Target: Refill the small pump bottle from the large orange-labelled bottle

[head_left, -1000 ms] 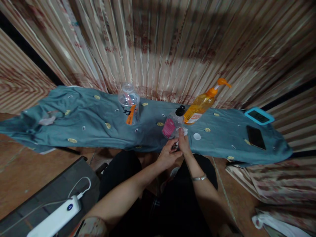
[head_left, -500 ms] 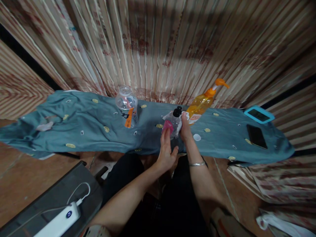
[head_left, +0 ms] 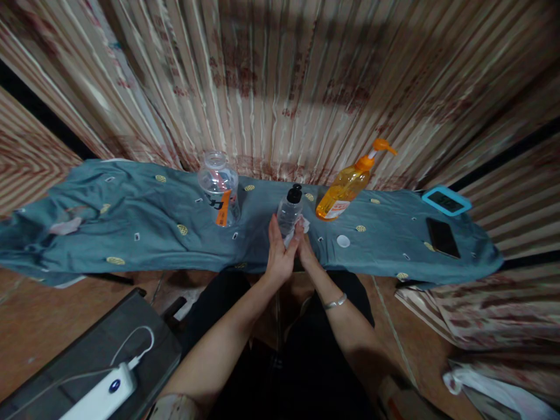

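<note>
A small clear bottle [head_left: 287,214] with a black pump top stands roughly upright between my hands at the middle of the cloth. My left hand [head_left: 280,255] is closed round its near left side. On the right, my right hand [head_left: 305,249] presses a crumpled white tissue [head_left: 303,225] against the bottle's lower right side. The fingers overlap in front of the bottle, so its base is hidden. To the right stands a pump bottle of orange liquid [head_left: 343,192]. A large clear open-necked bottle [head_left: 221,195] with an orange and black label is on the left.
A blue-green cloth [head_left: 153,204] covers the narrow table. On its right lie a white disc [head_left: 343,241], a dark phone [head_left: 443,237] and a blue-framed clock [head_left: 446,201]. Another crumpled tissue [head_left: 66,226] lies far left. A white power strip [head_left: 102,394] sits at lower left.
The small bottle and both hands have shifted left, away from the orange bottle. My left fingers have left the pink patch and now wrap the bottle's left side; the pink no longer shows.
</note>
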A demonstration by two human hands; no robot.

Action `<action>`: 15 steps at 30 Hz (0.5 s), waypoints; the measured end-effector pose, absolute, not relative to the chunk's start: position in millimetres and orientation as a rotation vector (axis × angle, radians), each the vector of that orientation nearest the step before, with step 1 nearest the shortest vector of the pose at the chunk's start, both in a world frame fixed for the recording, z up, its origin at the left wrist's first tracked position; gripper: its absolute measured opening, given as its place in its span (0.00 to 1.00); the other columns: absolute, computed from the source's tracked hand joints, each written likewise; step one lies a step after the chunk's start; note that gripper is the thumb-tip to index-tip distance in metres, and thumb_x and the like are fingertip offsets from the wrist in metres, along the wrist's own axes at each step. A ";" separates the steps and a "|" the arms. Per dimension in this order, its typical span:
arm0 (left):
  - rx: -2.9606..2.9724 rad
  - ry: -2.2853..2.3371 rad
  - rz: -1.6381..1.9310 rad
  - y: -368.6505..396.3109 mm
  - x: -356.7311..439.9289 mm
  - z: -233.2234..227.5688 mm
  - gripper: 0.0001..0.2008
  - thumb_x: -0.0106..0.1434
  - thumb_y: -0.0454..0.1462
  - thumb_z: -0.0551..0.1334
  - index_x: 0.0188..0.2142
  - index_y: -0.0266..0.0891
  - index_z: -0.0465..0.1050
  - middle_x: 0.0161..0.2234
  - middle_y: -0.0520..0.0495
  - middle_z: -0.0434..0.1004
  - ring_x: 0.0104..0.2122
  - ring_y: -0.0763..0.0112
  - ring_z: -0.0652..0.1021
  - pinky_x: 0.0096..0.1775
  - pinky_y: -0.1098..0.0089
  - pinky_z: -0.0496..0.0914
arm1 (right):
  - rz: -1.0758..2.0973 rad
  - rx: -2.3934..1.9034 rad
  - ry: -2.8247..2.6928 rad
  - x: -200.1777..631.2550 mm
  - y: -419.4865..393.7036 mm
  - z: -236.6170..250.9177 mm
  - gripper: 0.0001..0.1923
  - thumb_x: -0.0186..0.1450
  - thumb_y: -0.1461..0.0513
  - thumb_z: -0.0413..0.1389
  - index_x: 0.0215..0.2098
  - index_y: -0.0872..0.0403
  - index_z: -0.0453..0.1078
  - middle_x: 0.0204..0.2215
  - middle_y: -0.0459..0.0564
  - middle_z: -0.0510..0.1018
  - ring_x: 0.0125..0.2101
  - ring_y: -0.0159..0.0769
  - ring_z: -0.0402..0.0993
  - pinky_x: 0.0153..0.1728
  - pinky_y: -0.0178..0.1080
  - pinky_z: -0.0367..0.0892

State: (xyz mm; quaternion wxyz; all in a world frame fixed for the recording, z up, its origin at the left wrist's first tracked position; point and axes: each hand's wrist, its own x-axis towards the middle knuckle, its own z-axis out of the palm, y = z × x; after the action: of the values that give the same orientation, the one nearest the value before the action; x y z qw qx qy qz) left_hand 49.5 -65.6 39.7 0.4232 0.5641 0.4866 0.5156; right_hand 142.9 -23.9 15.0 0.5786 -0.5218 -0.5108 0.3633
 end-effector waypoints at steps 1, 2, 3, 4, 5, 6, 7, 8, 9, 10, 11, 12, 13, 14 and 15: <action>1.388 1.237 1.291 -61.2 46.4 40.2 0.42 0.68 0.50 0.61 0.72 0.42 0.41 0.74 0.39 0.43 0.74 0.55 0.45 0.71 0.54 0.44 | 0.876 -1.215 -1.183 142.0 -27.7 16.2 0.19 0.71 0.54 0.58 0.56 0.54 0.69 0.53 0.55 0.75 0.47 0.42 0.76 0.47 0.49 0.74; 1.379 1.247 1.296 -57.7 43.7 40.6 0.42 0.67 0.51 0.61 0.72 0.42 0.42 0.74 0.38 0.44 0.73 0.55 0.46 0.71 0.54 0.44 | 0.897 -1.214 -1.163 142.1 -29.9 18.7 0.19 0.71 0.53 0.57 0.55 0.54 0.70 0.53 0.54 0.75 0.47 0.41 0.76 0.47 0.50 0.74; 1.375 1.253 1.303 -55.3 41.6 41.0 0.42 0.67 0.51 0.61 0.72 0.43 0.43 0.73 0.39 0.45 0.73 0.54 0.47 0.71 0.54 0.44 | 0.903 -1.209 -1.148 143.2 -30.3 22.5 0.19 0.71 0.52 0.57 0.55 0.54 0.70 0.52 0.54 0.75 0.47 0.41 0.76 0.48 0.50 0.74; 1.379 1.252 1.307 -54.0 40.2 41.2 0.42 0.67 0.51 0.61 0.72 0.43 0.43 0.73 0.39 0.46 0.73 0.54 0.47 0.71 0.54 0.44 | 0.903 -1.202 -1.135 144.8 -29.0 27.5 0.21 0.71 0.50 0.55 0.54 0.55 0.70 0.50 0.54 0.77 0.46 0.41 0.76 0.48 0.50 0.73; 1.386 1.248 1.308 -53.8 39.6 41.5 0.42 0.67 0.51 0.62 0.72 0.42 0.43 0.73 0.38 0.46 0.73 0.54 0.47 0.71 0.53 0.44 | 0.900 -1.191 -1.125 146.6 -26.2 33.5 0.23 0.72 0.46 0.52 0.53 0.55 0.71 0.48 0.54 0.78 0.45 0.41 0.77 0.48 0.50 0.73; 1.394 1.240 1.305 -54.2 39.7 41.7 0.42 0.67 0.50 0.61 0.72 0.41 0.43 0.73 0.38 0.46 0.73 0.54 0.47 0.71 0.53 0.44 | 0.896 -1.177 -1.121 148.4 -22.3 40.4 0.28 0.72 0.42 0.47 0.53 0.54 0.71 0.46 0.54 0.79 0.44 0.41 0.78 0.48 0.49 0.73; 1.400 1.231 1.301 -55.2 40.3 41.9 0.42 0.67 0.49 0.61 0.72 0.40 0.42 0.73 0.37 0.46 0.73 0.55 0.47 0.72 0.54 0.44 | 0.893 -1.160 -1.124 150.0 -18.0 47.9 0.33 0.72 0.39 0.41 0.53 0.54 0.72 0.44 0.54 0.80 0.44 0.42 0.79 0.47 0.49 0.73; 1.402 1.223 1.297 -56.2 41.2 42.1 0.42 0.68 0.49 0.61 0.72 0.39 0.41 0.73 0.37 0.45 0.73 0.55 0.47 0.72 0.54 0.44 | 0.889 -1.140 -1.134 151.1 -13.8 55.7 0.38 0.70 0.36 0.37 0.53 0.53 0.72 0.43 0.54 0.81 0.44 0.43 0.79 0.47 0.48 0.74; 1.400 1.217 1.294 -56.9 42.4 42.1 0.43 0.68 0.49 0.61 0.72 0.39 0.41 0.74 0.37 0.44 0.73 0.56 0.46 0.72 0.55 0.44 | 0.884 -1.121 -1.148 151.8 -10.2 63.6 0.41 0.69 0.34 0.34 0.53 0.53 0.72 0.42 0.54 0.81 0.45 0.43 0.79 0.47 0.47 0.73; 1.394 1.214 1.292 -57.2 43.5 41.9 0.43 0.67 0.49 0.61 0.72 0.39 0.40 0.74 0.38 0.43 0.73 0.56 0.46 0.72 0.55 0.44 | 0.879 -1.104 -1.167 152.0 -7.7 71.2 0.43 0.68 0.33 0.34 0.54 0.53 0.72 0.42 0.54 0.81 0.46 0.44 0.79 0.48 0.46 0.73; 1.386 1.213 1.292 -56.9 44.5 41.4 0.44 0.67 0.48 0.62 0.73 0.40 0.39 0.74 0.39 0.43 0.73 0.56 0.46 0.72 0.55 0.45 | 0.872 -1.090 -1.187 151.8 -6.6 78.3 0.43 0.67 0.33 0.34 0.53 0.53 0.73 0.42 0.54 0.81 0.48 0.45 0.79 0.49 0.46 0.73; 1.379 1.213 1.293 -55.9 45.3 40.7 0.44 0.67 0.48 0.63 0.73 0.42 0.39 0.74 0.40 0.42 0.73 0.56 0.47 0.72 0.55 0.45 | 0.864 -1.081 -1.209 151.1 -7.0 84.6 0.43 0.67 0.33 0.35 0.53 0.53 0.73 0.42 0.54 0.81 0.49 0.45 0.78 0.49 0.46 0.72; 1.375 1.213 1.296 -54.2 45.8 39.7 0.45 0.66 0.46 0.63 0.73 0.43 0.38 0.74 0.41 0.42 0.73 0.56 0.47 0.72 0.55 0.45 | 0.855 -1.074 -1.234 150.2 -8.8 90.0 0.42 0.68 0.33 0.35 0.53 0.53 0.74 0.42 0.54 0.81 0.49 0.45 0.78 0.49 0.46 0.72; 1.374 1.211 1.303 -52.0 46.1 38.5 0.45 0.66 0.44 0.64 0.73 0.43 0.37 0.74 0.41 0.42 0.73 0.56 0.47 0.72 0.55 0.46 | 0.843 -1.070 -1.259 149.1 -11.6 94.5 0.41 0.68 0.34 0.36 0.52 0.52 0.74 0.42 0.54 0.81 0.50 0.45 0.77 0.50 0.46 0.72; 1.377 1.205 1.311 -49.6 46.0 37.2 0.47 0.64 0.41 0.65 0.73 0.43 0.36 0.74 0.41 0.43 0.73 0.56 0.48 0.72 0.54 0.47 | 0.830 -1.068 -1.287 147.8 -15.1 98.1 0.39 0.68 0.35 0.37 0.51 0.52 0.74 0.42 0.53 0.81 0.50 0.45 0.77 0.50 0.46 0.71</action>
State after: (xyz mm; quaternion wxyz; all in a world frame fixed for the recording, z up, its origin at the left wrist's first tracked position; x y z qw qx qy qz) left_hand 46.0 -49.6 37.2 0.4307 0.5519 0.4833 0.5257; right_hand 147.8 -15.1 98.1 0.5950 -0.4599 -0.5539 0.3573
